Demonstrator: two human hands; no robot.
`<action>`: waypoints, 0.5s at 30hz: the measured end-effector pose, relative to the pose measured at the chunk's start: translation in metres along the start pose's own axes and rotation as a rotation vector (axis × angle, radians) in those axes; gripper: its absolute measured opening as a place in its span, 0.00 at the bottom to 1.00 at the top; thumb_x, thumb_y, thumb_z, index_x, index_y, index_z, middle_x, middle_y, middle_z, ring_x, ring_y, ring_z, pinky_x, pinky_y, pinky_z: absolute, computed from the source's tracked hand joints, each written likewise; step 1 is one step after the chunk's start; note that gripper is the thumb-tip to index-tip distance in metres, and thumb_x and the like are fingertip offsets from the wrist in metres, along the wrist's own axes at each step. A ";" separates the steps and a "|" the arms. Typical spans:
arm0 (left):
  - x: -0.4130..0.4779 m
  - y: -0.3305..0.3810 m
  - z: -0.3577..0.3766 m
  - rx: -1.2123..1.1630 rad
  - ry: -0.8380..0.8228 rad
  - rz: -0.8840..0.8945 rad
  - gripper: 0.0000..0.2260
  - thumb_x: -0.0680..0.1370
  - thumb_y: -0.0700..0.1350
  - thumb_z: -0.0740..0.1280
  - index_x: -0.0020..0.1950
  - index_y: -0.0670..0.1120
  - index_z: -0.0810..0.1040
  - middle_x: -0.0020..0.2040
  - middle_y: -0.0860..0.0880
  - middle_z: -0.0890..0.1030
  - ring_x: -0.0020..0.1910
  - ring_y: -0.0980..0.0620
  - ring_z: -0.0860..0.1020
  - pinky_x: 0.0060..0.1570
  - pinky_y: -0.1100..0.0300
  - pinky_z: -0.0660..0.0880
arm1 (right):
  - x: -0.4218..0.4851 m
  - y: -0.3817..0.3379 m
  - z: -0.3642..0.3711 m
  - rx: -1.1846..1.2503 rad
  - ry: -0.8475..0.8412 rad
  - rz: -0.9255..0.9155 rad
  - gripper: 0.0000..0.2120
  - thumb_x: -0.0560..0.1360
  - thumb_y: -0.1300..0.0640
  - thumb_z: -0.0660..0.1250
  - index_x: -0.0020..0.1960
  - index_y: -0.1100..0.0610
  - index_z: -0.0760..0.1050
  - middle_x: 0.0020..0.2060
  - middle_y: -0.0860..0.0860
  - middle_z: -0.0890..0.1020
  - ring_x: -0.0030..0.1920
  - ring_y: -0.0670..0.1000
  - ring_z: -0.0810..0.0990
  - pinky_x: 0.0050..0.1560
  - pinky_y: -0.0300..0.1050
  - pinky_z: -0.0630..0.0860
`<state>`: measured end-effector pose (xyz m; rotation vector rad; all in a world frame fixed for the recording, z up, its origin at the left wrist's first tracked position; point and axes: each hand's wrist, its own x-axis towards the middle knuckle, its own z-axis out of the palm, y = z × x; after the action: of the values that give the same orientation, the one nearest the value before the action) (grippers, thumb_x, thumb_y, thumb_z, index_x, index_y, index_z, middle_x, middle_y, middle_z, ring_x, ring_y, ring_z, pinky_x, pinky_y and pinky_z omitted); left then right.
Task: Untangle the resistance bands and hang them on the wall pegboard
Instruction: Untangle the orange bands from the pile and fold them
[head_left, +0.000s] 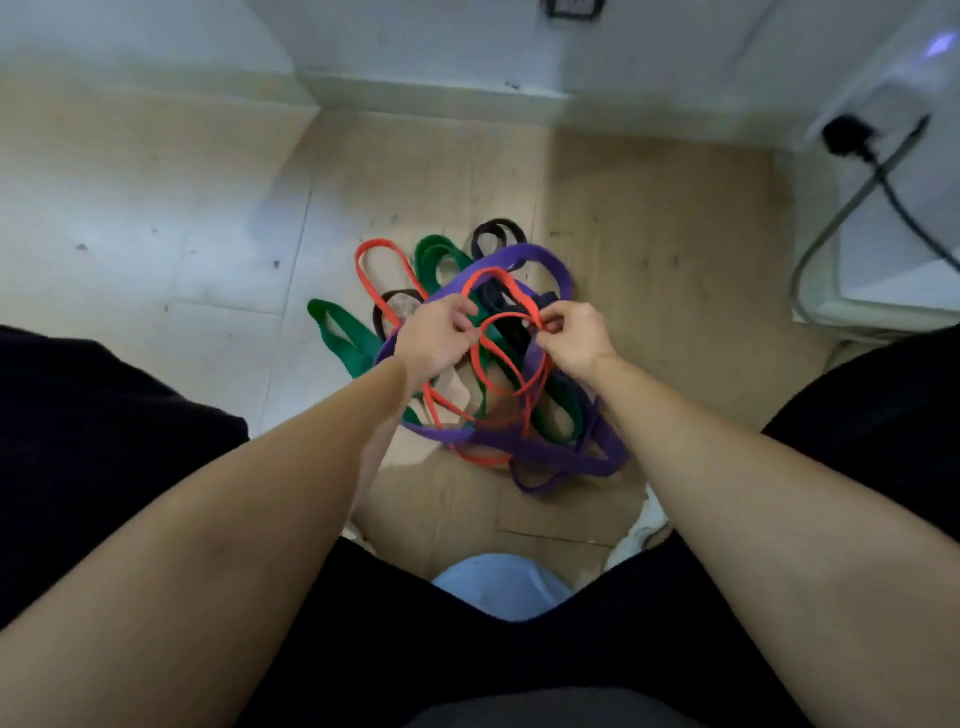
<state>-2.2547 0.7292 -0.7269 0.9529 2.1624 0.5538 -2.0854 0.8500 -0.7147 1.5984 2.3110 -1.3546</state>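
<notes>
- Left of the pile, a loop of the wide green rubber band (340, 332) lies flat on the tan floor (649, 270); lift the red one too hard and you will likely drag this knot tighter.
- Your left hand (434, 338) has its grip pinched shut on the thin red-orange rubber band (493, 358), raised above the tangle.
- The broad purple band (524, 257) and the black band (493, 234) cross through the red loops, so strands may snag or snap back.
- Your right hand (569, 338) also pinches the red band, fingers closed.
- No pegboard is visible; every band is on the floor, none hung.
</notes>
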 end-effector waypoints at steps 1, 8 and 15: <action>-0.001 0.009 -0.010 -0.031 0.013 0.035 0.13 0.75 0.44 0.69 0.59 0.50 0.79 0.45 0.56 0.81 0.46 0.51 0.80 0.49 0.57 0.76 | -0.002 -0.012 -0.013 0.012 0.001 -0.052 0.09 0.70 0.66 0.71 0.48 0.56 0.83 0.36 0.49 0.80 0.42 0.49 0.78 0.52 0.45 0.78; -0.028 0.085 -0.095 -0.045 0.187 0.370 0.26 0.70 0.49 0.72 0.67 0.47 0.77 0.54 0.47 0.79 0.47 0.50 0.77 0.54 0.54 0.77 | -0.040 -0.109 -0.094 0.116 0.063 -0.403 0.06 0.70 0.69 0.73 0.47 0.64 0.82 0.36 0.53 0.81 0.33 0.43 0.76 0.41 0.44 0.75; -0.070 0.136 -0.181 -0.016 0.290 0.599 0.05 0.77 0.49 0.73 0.51 0.52 0.82 0.47 0.56 0.77 0.47 0.55 0.78 0.50 0.57 0.77 | -0.090 -0.191 -0.174 0.136 0.151 -0.679 0.06 0.72 0.66 0.73 0.48 0.61 0.81 0.39 0.53 0.81 0.38 0.46 0.78 0.42 0.42 0.78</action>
<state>-2.2912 0.7446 -0.4932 1.6066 2.0919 1.0447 -2.1147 0.8781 -0.4441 0.9840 3.0838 -1.5557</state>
